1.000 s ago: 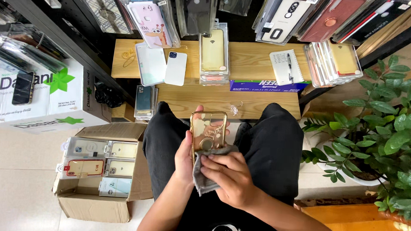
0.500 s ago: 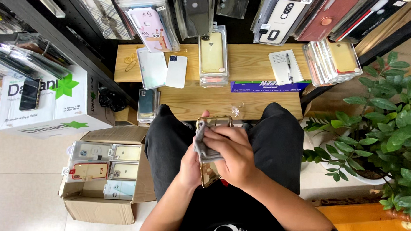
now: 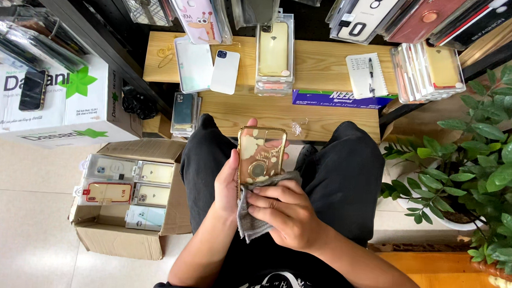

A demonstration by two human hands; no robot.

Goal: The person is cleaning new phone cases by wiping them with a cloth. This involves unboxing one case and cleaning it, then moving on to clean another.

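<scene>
At frame centre my left hand (image 3: 227, 183) clamped the light, stiff, slippery gold phone case (image 3: 260, 155) by its edges; right-hand fingers (image 3: 268, 198) pinched a soft grey cloth (image 3: 250, 220).

Two hands (image 3: 265, 201), one gold phone case (image 3: 261, 154), one grey cloth (image 3: 252, 220).

A white cardboard box with green star marks (image 3: 64, 100) is seen at the left; an open brown carton of boxed phone cases (image 3: 126, 199) is set on the floor; clear plastic packages (image 3: 274, 54) are stacked on the wooden table (image 3: 336, 115).
</scene>
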